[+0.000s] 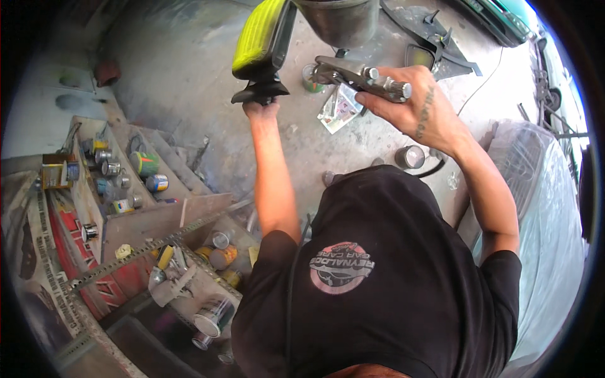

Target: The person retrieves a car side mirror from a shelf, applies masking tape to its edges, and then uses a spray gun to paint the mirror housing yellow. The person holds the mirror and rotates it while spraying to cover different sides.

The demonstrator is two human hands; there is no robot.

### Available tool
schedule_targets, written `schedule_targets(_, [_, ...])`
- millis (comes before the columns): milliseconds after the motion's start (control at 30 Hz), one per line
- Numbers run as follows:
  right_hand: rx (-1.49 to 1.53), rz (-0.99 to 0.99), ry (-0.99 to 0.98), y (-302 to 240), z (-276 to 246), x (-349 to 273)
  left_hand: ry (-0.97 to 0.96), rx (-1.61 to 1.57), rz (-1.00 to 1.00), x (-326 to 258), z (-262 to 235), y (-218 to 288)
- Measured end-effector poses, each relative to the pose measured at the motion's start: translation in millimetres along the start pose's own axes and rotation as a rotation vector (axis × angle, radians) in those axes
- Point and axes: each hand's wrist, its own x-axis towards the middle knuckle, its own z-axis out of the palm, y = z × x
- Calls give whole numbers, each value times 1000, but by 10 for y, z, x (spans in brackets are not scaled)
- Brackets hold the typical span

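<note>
My left hand (261, 109) is closed round the black mounting base of a car side mirror (259, 39). The mirror's cover is bright yellow-green, with black housing along its right side and below. To the right, my right hand (421, 106) grips a metal spray gun (353, 72), its nozzle end pointing left toward the mirror but apart from it. Two silver knobs show at the gun's rear. Most of its handle is hidden behind my fingers. Beyond the gun is a dark bucket-like container (340, 22), cut off by the upper edge.
Printed paper (341, 108) and a green can (310, 79) lie beyond the gun. An open tin (411, 157) stands by a black hose (435, 167). Wooden shelves (157, 217) with paint cans fill the left. Plastic-wrapped panels (545, 220) stand right; black trim (435, 41) lies far right.
</note>
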Motion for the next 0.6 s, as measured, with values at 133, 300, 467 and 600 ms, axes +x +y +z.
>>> schedule_targets(133, [100,145,-42,119,91,-21,-114,-57,-108,-37,28,-67])
schedule_targets(300, [180,148,53,369,221,-21,39,-142,-182,-39,15,-48])
schedule_targets(467, [214,197,141,464,165,11,92,-25,-154,-83,93,-72])
schedule_targets(600, [276,180,85,438,23,-70,-318,1494,1041,106,-206,73])
